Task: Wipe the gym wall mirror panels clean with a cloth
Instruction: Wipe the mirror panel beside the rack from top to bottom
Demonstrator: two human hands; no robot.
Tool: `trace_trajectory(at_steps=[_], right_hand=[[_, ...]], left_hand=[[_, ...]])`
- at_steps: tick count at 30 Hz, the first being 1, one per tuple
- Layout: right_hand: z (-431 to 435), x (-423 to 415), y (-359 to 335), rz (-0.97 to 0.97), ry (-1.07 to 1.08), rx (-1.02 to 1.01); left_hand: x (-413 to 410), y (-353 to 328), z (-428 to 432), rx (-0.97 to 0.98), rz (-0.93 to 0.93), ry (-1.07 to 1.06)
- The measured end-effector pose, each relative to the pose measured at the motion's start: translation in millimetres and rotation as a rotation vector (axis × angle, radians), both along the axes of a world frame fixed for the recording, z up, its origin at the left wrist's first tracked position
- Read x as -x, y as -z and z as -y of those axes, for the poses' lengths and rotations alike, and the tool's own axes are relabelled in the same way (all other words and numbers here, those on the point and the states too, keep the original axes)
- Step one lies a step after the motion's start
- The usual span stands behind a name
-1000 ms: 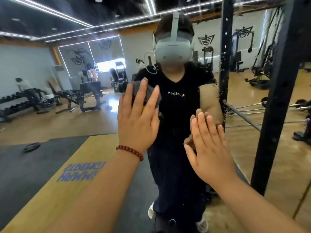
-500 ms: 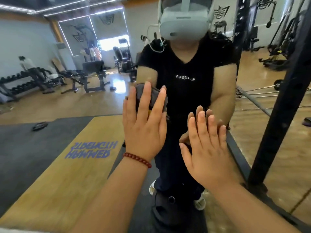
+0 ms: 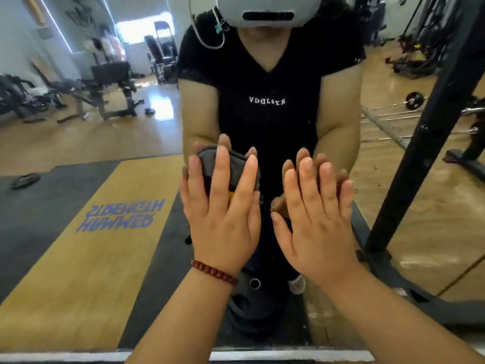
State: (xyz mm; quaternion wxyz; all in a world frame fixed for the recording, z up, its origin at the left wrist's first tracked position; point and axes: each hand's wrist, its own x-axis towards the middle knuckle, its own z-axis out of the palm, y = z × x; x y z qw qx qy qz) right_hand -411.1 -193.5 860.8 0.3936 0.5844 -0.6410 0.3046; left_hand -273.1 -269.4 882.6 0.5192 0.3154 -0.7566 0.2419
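Note:
The wall mirror fills nearly the whole head view and reflects me and the gym behind. My left hand, with a red bead bracelet at the wrist, presses a dark grey cloth flat against the glass with straight fingers. A bit of yellow shows under the cloth. My right hand lies flat on the mirror just to the right of the left hand, fingers straight, nothing in it.
The mirror's lower edge runs along the bottom of the view. A black rack upright and its base stand at the right. Reflected benches, barbells and a yellow lifting platform appear in the glass.
Both hands have slid down the mirror with the cloth, and my view has tilted downward so the mirror's lower edge has come into sight.

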Motion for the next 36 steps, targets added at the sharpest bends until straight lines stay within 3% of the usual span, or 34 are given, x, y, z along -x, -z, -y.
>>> trace_trajectory(at_steps=[3,9,16,24,32,36], right_hand=[[4.0,-4.8,5.7,0.033,-0.001,0.015],[7.1,-10.7,16.5,0.069,0.017,0.011],[11.2,-22.2,37.1,0.105,0.032,0.032],[-2.8,-27.7,137.6,0.121,0.061,-0.054],[18.5,-17.6,202.7,0.065,0.003,0.126],[25.0,-9.8,219.4,0.013,-0.018,0.213]], left_hand=[[2.2,2.0,10.1,0.091,0.027,0.009],[-31.8,77.6,7.4,0.113,0.331,-0.029],[-10.4,39.1,7.9,0.060,0.061,0.137],[-37.5,193.8,6.3,0.022,0.236,0.017],[9.5,150.8,-1.4,0.087,-0.015,0.148],[8.7,208.5,-0.6,0.115,0.002,0.130]])
